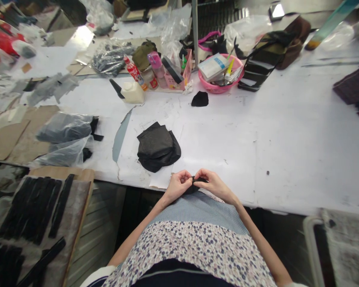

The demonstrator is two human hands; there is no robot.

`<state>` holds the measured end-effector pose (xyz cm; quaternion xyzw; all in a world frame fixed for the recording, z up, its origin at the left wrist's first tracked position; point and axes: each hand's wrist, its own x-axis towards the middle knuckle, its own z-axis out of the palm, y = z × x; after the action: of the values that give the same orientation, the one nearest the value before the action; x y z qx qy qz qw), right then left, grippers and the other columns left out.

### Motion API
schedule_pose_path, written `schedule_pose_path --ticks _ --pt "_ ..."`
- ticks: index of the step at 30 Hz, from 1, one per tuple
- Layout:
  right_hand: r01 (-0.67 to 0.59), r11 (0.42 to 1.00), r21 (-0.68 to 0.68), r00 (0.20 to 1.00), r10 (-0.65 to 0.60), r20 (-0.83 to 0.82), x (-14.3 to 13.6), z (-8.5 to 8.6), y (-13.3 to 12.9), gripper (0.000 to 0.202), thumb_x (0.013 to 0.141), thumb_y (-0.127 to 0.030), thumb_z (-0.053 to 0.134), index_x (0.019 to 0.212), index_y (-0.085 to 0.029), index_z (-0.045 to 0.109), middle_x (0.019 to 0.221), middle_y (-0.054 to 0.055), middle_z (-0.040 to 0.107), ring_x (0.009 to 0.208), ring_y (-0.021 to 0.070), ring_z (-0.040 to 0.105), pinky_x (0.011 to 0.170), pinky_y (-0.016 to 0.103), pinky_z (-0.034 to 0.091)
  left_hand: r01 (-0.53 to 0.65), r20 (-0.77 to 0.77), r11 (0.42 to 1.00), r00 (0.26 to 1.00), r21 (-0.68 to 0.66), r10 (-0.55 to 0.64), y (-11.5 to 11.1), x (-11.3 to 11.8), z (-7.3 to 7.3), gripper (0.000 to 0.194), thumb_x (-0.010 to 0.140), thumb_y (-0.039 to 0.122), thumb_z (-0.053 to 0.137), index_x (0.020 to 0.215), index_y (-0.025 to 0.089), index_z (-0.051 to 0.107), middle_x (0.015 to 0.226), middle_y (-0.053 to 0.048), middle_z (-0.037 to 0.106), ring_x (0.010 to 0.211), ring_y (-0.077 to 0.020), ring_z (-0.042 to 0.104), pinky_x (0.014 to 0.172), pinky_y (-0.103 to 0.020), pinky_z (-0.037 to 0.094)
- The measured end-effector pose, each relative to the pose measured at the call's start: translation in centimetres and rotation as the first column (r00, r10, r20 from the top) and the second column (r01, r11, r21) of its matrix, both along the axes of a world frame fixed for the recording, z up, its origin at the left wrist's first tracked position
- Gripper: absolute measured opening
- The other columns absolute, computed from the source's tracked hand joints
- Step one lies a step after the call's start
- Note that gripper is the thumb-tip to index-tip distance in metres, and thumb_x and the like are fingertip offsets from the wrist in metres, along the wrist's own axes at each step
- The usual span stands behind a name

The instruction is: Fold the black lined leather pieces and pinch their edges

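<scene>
At the table's front edge, close to my apron, my left hand (180,184) and my right hand (211,182) meet over a small black fabric piece (193,188). Fingertips of both hands pinch its upper edge, side by side. Part of the piece is hidden behind my fingers. Just beyond my left hand lies a loose stack of black fabric pieces (158,145), flat on the white table top (221,139). Farther back rests a single black scrap (200,99).
Behind stand a pink basin (218,88) of small items, a cream container with a brush (133,92) and a red-labelled bottle (134,71). Plastic-bagged black pieces (67,127) lie left. Black strips (30,207) cover a board at lower left. A metal post (195,32) rises at the back.
</scene>
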<state>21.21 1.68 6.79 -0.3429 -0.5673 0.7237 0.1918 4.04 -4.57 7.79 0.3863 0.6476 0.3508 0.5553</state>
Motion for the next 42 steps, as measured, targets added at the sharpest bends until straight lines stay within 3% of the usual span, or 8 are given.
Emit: schedule_pose_path --ticks 11,26,31,42 --pt "-0.014 0.999 0.041 0.996 0.011 0.084 0.0 0.2 0.2 0.022 0.078 -0.037 0.067 0.078 -0.016 0.060 0.070 0.000 0.059 0.066 0.0134 0.053 0.063 0.026 0.044 0.017 0.091 1.000 0.996 0.008 -0.017 0.0 -0.1 0.1 0.017 0.075 0.030 0.062 0.075 0.014 0.058 0.061 0.003 0.052 0.051 -0.0068 0.042 0.048 -0.019 0.031" --pt "0.119 0.946 0.301 0.987 -0.145 0.066 -0.6 0.4 -0.9 0.010 0.088 -0.027 0.056 0.081 -0.020 0.055 0.080 -0.001 0.055 0.075 0.0149 0.051 0.072 0.028 0.041 0.073 0.280 0.997 0.957 0.029 -0.079 -0.3 -1.0 0.6 0.024 0.080 0.036 0.066 0.086 0.015 0.057 0.070 0.002 0.056 0.057 -0.0069 0.048 0.053 -0.017 0.035" --pt "0.118 0.948 0.294 0.987 -0.143 0.066 -0.7 0.5 -1.0 0.010 0.088 -0.028 0.054 0.081 -0.021 0.054 0.078 -0.001 0.054 0.074 0.0148 0.050 0.071 0.028 0.040 0.082 0.274 0.996 0.957 0.047 -0.092 -0.4 -1.0 0.4 0.025 0.079 0.035 0.068 0.086 0.014 0.059 0.074 0.000 0.058 0.064 -0.0085 0.053 0.059 -0.019 0.040" --pt "0.056 0.963 0.263 0.987 -0.093 0.130 -0.4 -0.2 -0.5 0.022 0.088 -0.037 0.058 0.075 -0.019 0.053 0.073 -0.002 0.055 0.068 0.0134 0.048 0.065 0.026 0.039 0.006 0.405 0.999 0.914 -0.054 0.016 -0.6 -1.6 0.3 0.027 0.073 0.033 0.075 0.085 0.013 0.061 0.078 -0.001 0.064 0.067 -0.0100 0.059 0.061 -0.018 0.044"
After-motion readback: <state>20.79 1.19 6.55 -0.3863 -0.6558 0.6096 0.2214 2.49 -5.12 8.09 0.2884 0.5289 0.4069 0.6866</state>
